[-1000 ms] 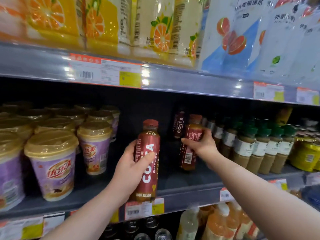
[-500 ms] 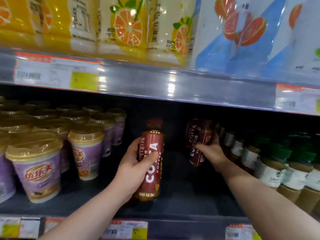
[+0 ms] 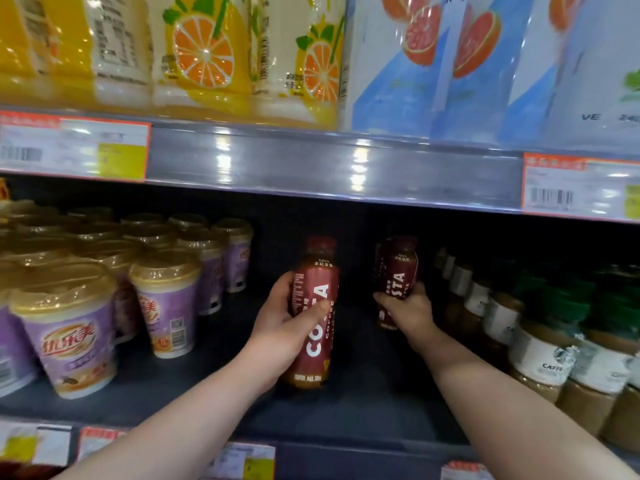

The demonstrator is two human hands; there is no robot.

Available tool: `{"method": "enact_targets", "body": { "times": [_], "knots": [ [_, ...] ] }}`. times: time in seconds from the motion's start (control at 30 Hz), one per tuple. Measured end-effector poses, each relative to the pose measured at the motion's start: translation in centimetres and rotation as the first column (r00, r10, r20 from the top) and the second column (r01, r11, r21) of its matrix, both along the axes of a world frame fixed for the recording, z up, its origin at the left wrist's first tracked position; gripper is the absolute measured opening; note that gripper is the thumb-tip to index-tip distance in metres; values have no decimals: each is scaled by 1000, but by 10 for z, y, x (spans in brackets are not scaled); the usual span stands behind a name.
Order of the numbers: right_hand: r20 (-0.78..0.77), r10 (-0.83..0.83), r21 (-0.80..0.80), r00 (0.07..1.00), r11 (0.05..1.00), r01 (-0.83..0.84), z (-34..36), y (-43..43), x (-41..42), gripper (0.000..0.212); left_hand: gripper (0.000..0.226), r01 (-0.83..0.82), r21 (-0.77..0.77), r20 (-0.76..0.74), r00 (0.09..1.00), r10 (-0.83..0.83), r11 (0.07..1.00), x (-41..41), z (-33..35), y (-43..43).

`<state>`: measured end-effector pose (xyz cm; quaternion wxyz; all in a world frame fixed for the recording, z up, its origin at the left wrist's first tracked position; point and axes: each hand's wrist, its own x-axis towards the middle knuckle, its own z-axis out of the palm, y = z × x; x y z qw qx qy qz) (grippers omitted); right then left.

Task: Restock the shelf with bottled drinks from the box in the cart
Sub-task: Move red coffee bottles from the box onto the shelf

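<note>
Because it sits nearest me, left hand (image 3: 277, 327): fingers and thumb wrapped round a Costa bottle (image 3: 317, 341), lower centre of frame, upright, base at or just above the shelf (image 3: 363, 410).
Right hand (image 3: 407, 310): curled round a second Costa bottle (image 3: 398, 271), centre right, deeper in, leaning slightly.
Key relation: both long axes near vertical; dark shelf space lies behind, toward upper centre; my deeper grip is nearer it.
</note>
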<state>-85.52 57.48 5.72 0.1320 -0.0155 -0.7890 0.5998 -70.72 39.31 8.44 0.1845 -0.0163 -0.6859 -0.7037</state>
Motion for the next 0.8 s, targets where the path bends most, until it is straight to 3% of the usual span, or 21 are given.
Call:
{"method": "enact_targets", "body": {
  "times": [0.23,0.47,0.63,0.8],
  "knots": [
    [21,44,84,999,995,-46,1,4,5,72,53,52,-61,-69,996,-56,997,-51,8,23],
    [38,102,230,994,967,-109,0,12,10,66,59,84,-38,-26,996,-85,996,-105,0,51],
    [65,102,249,993,962,-115,3,11,10,66,68,70,-134,-19,997,-73,989,-125,-8,52],
    [102,76,270,992,958,-101,4,10,5,68,64,50,-262,98,995,-24,964,-138,-11,43]
  ]
}}
